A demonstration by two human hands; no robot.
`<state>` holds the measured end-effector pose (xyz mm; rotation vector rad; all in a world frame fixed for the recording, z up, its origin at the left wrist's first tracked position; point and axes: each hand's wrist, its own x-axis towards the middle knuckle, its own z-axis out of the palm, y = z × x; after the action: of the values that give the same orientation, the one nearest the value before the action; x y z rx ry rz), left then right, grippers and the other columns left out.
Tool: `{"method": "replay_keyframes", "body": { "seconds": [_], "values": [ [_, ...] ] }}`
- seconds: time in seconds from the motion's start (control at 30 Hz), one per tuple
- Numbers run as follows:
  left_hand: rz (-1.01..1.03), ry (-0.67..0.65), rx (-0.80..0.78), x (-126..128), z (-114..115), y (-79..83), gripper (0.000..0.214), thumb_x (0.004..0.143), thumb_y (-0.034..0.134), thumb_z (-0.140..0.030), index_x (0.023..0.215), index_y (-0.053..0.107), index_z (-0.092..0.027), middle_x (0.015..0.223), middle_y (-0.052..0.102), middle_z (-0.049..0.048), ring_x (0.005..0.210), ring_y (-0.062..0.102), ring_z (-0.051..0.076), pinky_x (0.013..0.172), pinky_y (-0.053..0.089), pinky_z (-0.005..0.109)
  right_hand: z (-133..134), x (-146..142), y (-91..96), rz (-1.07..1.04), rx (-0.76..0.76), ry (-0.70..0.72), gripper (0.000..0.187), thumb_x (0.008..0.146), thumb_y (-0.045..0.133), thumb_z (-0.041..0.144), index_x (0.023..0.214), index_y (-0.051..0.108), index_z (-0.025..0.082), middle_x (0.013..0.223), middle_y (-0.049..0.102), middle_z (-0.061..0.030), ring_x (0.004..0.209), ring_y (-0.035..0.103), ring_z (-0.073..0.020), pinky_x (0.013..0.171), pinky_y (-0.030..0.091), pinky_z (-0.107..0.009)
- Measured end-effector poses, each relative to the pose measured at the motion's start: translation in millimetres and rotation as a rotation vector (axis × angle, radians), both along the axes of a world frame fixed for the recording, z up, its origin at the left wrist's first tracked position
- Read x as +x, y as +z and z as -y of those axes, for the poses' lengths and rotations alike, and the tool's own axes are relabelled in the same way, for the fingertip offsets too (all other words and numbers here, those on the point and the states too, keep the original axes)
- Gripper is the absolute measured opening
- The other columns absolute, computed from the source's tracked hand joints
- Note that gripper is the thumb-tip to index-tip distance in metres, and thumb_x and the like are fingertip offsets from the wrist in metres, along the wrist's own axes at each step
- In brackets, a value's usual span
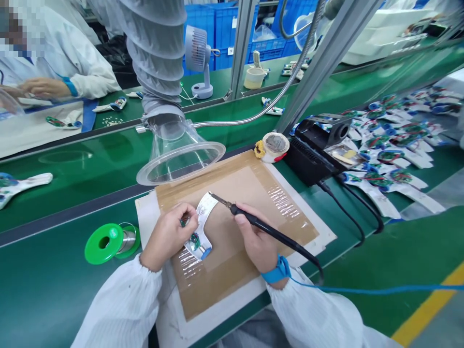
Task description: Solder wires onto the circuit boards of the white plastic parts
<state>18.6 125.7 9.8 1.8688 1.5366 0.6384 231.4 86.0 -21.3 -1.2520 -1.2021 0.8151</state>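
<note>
My left hand [167,237] grips a white flexible strip [201,224] with a small green circuit board and blue end [195,244] on it, over a taped cardboard mat [232,183]. My right hand [255,232] is shut around the black handle of a soldering iron [279,237]. The iron's metal tip [219,199] points left and ends just beside the top of the strip. Thin wires show near the strip's upper part. My left fingers hide part of the strip's left edge. A blue wrist strap [276,270] circles my right wrist.
A green solder spool [112,243] lies left of the mat. A clear fume hood [179,154] hangs just beyond it. To the right stand a black soldering station [311,150] and several wired white strips [391,154]. A co-worker's hands [43,88] work at the far left.
</note>
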Motion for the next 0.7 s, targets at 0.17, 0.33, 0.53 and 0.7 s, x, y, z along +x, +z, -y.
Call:
{"method": "replay_keyframes", "body": {
  "seconds": [0.17,0.33,0.53,0.7],
  "values": [
    [-0.069,-0.027,0.108,2,7,-1.9,0.012,0.089,0.053,-0.023,0.079,0.057,-0.022,0.077,0.062,-0.0024,0.073,0.057,0.014,0.071,0.042,0.028,-27,-16,11.2,-0.051,0.025,0.231,0.026,0.097,0.064,0.034,0.121,0.072,0.028,0.117,0.077,-0.0039,0.108,0.074,-0.0218,0.1,0.059,-0.038],
    [-0.269,0.054,0.268,8,19,-7.9,0.013,0.094,0.052,-0.025,0.081,0.055,-0.022,0.079,0.061,-0.0008,0.079,0.057,0.018,0.078,0.04,0.033,-29,-13,2.2,-0.038,0.003,0.167,0.026,0.094,0.068,0.04,0.117,0.074,0.029,0.109,0.078,-0.0036,0.099,0.075,-0.0219,0.095,0.061,-0.038],
    [-0.321,0.127,0.317,11,23,-13.4,0.013,0.094,0.054,-0.023,0.081,0.054,-0.023,0.077,0.063,-0.0014,0.077,0.059,0.019,0.076,0.04,0.033,-12,-2,-2.8,-0.021,-0.005,0.034,0.017,0.097,0.062,0.036,0.109,0.069,0.026,0.101,0.076,-0.0038,0.078,0.074,-0.0179,0.077,0.062,-0.033],
    [-0.337,0.146,0.36,13,22,-16.5,0.014,0.094,0.056,-0.024,0.08,0.054,-0.023,0.077,0.065,-0.0009,0.077,0.059,0.019,0.078,0.041,0.034,-7,0,-0.6,0.087,-0.012,0.054,0.009,0.093,0.064,0.03,0.098,0.069,0.024,0.092,0.076,-0.0028,0.083,0.073,-0.0188,0.078,0.06,-0.032]
  ]
}}
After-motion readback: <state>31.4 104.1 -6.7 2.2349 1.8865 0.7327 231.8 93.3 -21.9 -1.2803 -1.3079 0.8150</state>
